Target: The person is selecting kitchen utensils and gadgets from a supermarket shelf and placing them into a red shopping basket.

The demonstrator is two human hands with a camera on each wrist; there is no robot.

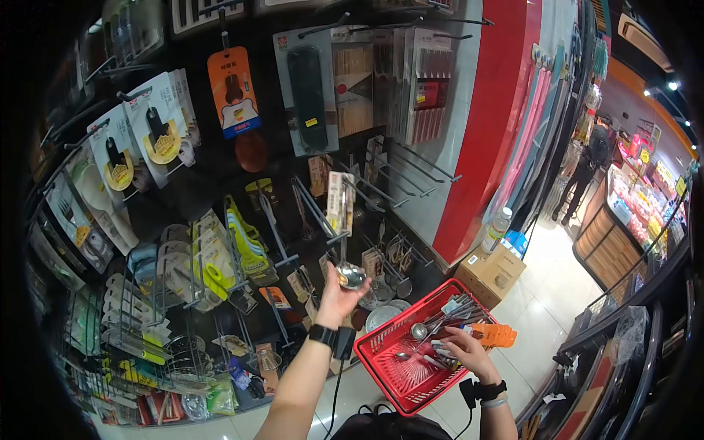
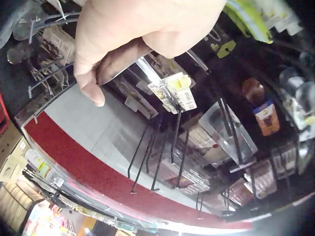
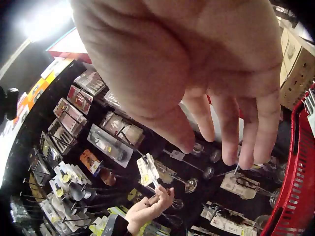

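Note:
In the head view my left hand (image 1: pixel 339 301) holds a shiny metal spoon (image 1: pixel 350 276) by its bowl. The handle points up, with a printed card (image 1: pixel 340 202) at its upper end. In the left wrist view, the fingers and thumb of my left hand (image 2: pixel 142 29) curl about the bowl, and the card (image 2: pixel 172 92) overlaps the tip of a rack hook. My right hand (image 1: pixel 469 352) is over a red shopping basket (image 1: pixel 385 381), its fingers loosely bent and nothing between them in the right wrist view. Inside the basket lie a small ladle (image 1: pixel 419 331), other metal utensils and orange cards (image 1: pixel 495 335).
Long metal hooks (image 1: pixel 422 165) stick out from the dark display wall, many bearing carded kitchen tools. A red pillar (image 1: pixel 480 110) stands right of the rack. Behind the basket is a cardboard box (image 1: pixel 490 271) with a bottle on it. Farther off, a person (image 1: pixel 590 165) stands in the aisle.

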